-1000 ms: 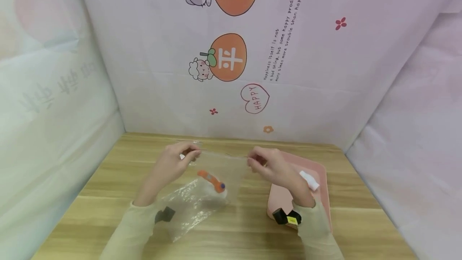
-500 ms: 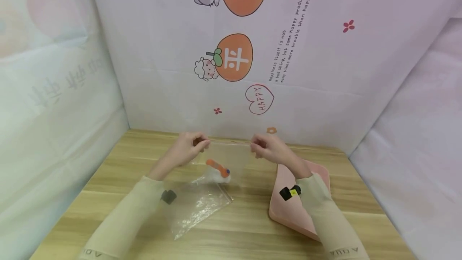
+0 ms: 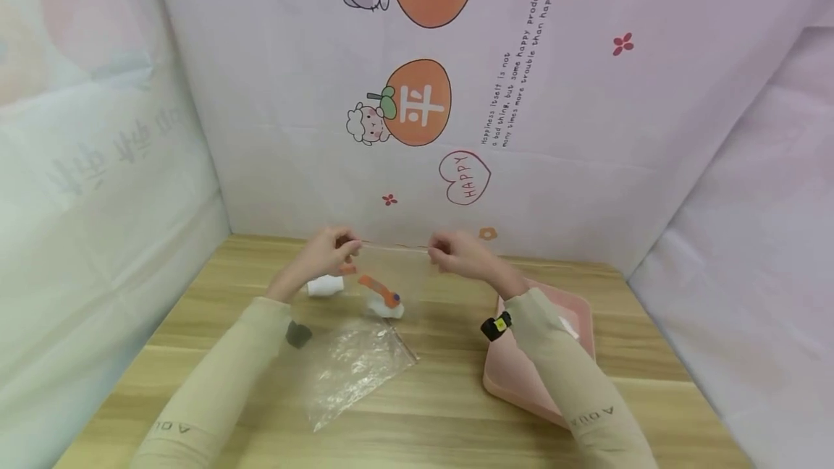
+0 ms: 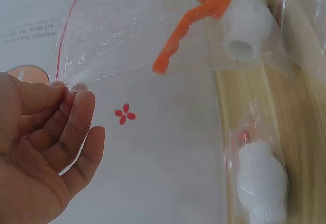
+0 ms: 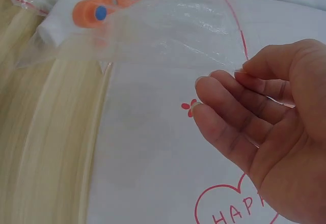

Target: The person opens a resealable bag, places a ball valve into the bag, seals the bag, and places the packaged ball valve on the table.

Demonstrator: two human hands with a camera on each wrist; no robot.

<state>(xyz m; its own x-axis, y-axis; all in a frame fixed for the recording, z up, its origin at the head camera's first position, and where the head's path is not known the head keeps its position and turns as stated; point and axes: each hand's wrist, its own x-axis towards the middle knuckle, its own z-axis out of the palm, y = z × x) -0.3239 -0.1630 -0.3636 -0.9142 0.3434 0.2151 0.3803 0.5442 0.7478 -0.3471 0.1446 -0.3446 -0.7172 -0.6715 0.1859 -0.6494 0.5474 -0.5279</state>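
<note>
A clear zip bag (image 3: 407, 277) with a red line along its top edge hangs between my hands. Inside is a white plastic ball valve (image 4: 247, 28) with an orange handle (image 3: 378, 289) and a blue spot at its pivot. My left hand (image 3: 323, 253) pinches one top corner between thumb and forefinger. At the opposite corner, my right hand (image 3: 464, 255) pinches the edge, its other fingers loosely bent. Another bagged white valve (image 4: 262, 183) lies on the table beyond my left hand. A flat clear zip bag (image 3: 358, 371) lies nearer me, below the hanging one.
On the right of the wooden table (image 3: 449, 411) stands a pink tray (image 3: 515, 378), partly covered by my right sleeve. A white piece (image 3: 569, 326) shows inside it. Printed white cloth walls (image 3: 554, 201) enclose the table's back and sides.
Both hands have risen and moved away from me with the bag, and stand closer together. The bag with the valve now hangs farther from the flat bag on the table.
</note>
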